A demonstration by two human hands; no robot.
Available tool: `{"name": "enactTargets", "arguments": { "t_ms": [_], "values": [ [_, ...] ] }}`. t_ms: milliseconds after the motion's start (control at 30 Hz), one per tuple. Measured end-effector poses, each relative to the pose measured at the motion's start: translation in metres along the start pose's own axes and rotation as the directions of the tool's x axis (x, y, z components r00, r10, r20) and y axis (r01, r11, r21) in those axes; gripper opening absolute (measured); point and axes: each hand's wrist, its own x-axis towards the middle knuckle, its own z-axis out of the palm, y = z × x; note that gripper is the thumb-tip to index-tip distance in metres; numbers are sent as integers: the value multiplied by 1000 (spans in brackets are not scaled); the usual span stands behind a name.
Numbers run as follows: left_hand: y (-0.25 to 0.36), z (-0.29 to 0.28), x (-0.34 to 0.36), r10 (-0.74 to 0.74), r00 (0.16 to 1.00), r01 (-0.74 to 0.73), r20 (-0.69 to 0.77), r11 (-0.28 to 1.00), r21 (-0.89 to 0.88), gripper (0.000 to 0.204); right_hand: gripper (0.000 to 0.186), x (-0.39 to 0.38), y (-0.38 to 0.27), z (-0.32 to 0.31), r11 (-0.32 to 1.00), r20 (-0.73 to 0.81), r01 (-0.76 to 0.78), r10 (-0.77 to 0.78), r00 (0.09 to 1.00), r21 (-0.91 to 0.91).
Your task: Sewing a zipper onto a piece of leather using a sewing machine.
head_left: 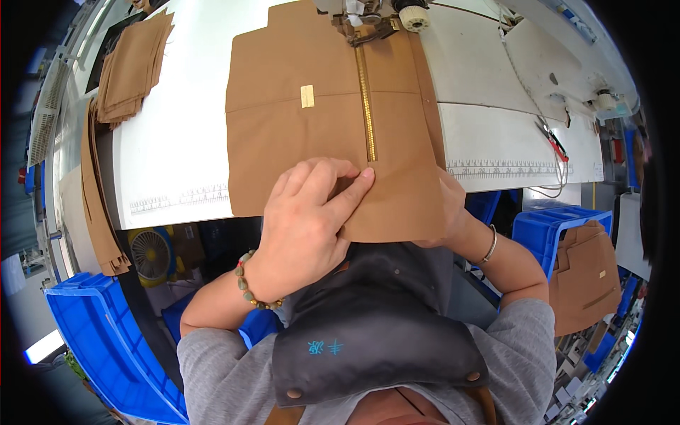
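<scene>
Brown fabric panel [290, 152] lies, in the head view, on the white table [191, 127], its far part beneath the sewing machine head [375, 21] and its near edge overhanging the table on the person's side of that machine head. A gold zipper [368, 120] runs from below the machine head toward the person, and a small pale gold patch [307, 96] sits on the panel, nearer than the machine head and to its left. The left hand [304, 209] rests on the panel, nearer the person than the machine head, fingers curled, with thumb and forefinger close together at the zipper's near end; whether they pinch cloth, I cannot tell. The right hand [450, 209] is at the panel's edge, nearer than the machine head and to its right; its fingers are mostly hidden by the panel, so I cannot tell their grip. Well left of the machine head lies a stack of brown pieces [134, 67]; well right of it, red-handled snips [552, 142].
</scene>
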Motion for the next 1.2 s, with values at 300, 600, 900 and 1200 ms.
{"name": "enactTargets", "arguments": {
  "t_ms": [300,600,900,1200],
  "values": [
    [4,1,1,-48,999,48,23,999,-5,46,31,-6,2,2,999,8,51,-51,999,-18],
    [2,4,0,-36,999,35,21,999,41,44,35,-6,0,1,998,11,48,-48,999,-46],
    [6,8,-4,40,998,-54,57,966,254,53,36,-11,-3,-20,1000,49,24,-24,999,-13],
    [13,5,-9,17,994,-40,105,973,227,72,17,20,13,-70,961,77,-275,276,958,-20]
  ]
}}
